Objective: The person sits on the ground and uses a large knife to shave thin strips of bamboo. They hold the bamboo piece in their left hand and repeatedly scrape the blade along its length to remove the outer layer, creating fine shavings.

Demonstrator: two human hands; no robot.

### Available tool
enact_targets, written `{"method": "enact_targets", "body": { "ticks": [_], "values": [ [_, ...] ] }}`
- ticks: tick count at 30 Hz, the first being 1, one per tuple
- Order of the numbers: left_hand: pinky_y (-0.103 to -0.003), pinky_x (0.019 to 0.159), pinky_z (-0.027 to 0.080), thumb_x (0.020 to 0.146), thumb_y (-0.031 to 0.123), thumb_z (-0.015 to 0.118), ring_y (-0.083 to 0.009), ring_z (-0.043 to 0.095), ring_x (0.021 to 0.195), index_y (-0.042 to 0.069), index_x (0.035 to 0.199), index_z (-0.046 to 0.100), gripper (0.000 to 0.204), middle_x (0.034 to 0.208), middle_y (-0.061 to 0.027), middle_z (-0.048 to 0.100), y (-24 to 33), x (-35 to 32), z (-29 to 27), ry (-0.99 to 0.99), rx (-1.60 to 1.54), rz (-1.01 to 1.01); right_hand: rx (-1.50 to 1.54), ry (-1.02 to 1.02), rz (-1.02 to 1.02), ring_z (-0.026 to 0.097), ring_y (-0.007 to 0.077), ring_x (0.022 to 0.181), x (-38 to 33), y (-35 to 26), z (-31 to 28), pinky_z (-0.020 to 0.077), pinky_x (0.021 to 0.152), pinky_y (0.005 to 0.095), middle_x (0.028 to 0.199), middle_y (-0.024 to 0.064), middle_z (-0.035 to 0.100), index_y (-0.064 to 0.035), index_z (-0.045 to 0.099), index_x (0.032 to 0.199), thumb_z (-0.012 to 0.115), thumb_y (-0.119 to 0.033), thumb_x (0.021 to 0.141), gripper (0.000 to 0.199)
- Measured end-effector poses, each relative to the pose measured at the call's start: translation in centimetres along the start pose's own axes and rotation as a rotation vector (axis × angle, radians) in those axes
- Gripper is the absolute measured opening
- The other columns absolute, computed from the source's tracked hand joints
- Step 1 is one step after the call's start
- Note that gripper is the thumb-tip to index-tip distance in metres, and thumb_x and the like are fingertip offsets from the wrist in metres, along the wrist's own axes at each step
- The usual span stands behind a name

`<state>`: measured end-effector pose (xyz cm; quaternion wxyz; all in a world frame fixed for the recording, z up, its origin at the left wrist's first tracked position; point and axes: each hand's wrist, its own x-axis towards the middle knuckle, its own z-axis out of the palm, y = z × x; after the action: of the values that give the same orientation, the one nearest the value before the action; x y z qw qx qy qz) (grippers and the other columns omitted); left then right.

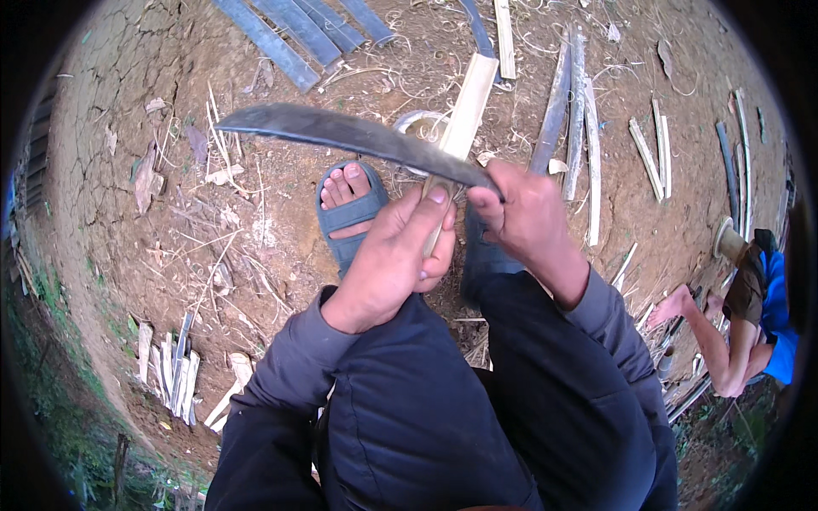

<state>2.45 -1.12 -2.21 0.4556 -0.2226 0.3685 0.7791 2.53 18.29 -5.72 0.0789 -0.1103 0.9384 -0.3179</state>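
Observation:
My right hand is closed around the handle of a machete. Its long, dark, curved blade points left and crosses above a pale split bamboo strip. My left hand grips the near end of that strip, thumb on top, just in front of my right hand. The strip slopes away from me, and its far part reaches past the blade. Partly hidden behind blade and strip, a round, pale-rimmed piece rests on the ground.
Dark split bamboo lengths lie at the far left, more bamboo pieces at the right. Short split sticks sit at the lower left. Shavings litter the dirt around my sandalled foot. Another person sits at the right edge.

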Motion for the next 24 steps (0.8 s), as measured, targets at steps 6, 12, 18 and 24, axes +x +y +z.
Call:
{"method": "enact_targets", "body": {
  "ticks": [6,12,18,24],
  "values": [
    [-0.024,0.039,0.019,0.107,0.038,0.034,-0.0064,0.02,0.037,0.011,0.092,0.041,0.032,0.049,0.0039,0.028,0.3,-1.3,-0.2,-0.039,-0.099,-0.079,-0.014,0.026,-0.035,0.063,0.0364,0.057,0.1,-0.6,0.1,0.0476,0.049,0.0441,0.066,0.016,0.06,-0.0053,0.052,0.074,0.058,-0.057,0.091,0.054],
    [-0.024,0.039,0.019,0.107,0.038,0.034,-0.0062,0.021,0.037,0.012,0.092,0.041,0.031,0.049,0.004,0.028,0.6,-1.6,0.1,-0.059,-0.098,-0.071,-0.04,0.066,-0.149,0.061,0.0342,0.053,0.8,0.1,0.0,0.0472,0.047,0.0425,0.063,0.013,0.059,-0.0064,0.052,0.074,0.06,-0.058,0.089,0.054],
    [-0.023,0.04,0.021,0.107,0.037,0.034,-0.0065,0.022,0.037,0.011,0.093,0.041,0.03,0.05,0.0044,0.029,0.1,-0.6,-0.4,-0.059,-0.124,-0.072,-0.169,0.156,-0.134,0.062,0.0329,0.053,0.5,2.7,0.9,0.0479,0.049,0.0427,0.063,0.0132,0.059,-0.0075,0.061,0.08,0.059,-0.047,0.094,0.042],
    [-0.022,0.041,0.026,0.107,0.036,0.034,-0.0067,0.025,0.038,0.01,0.094,0.043,0.031,0.051,0.004,0.032,0.5,-2.5,-1.2,-0.079,0.043,-0.007,-0.255,0.384,0.486,0.05,0.0326,0.05,0.3,11.6,-4.7,0.0366,0.051,0.0461,0.053,0.0172,0.051,0.0004,0.062,0.074,0.027,-0.048,0.106,0.068]
  ]
}}
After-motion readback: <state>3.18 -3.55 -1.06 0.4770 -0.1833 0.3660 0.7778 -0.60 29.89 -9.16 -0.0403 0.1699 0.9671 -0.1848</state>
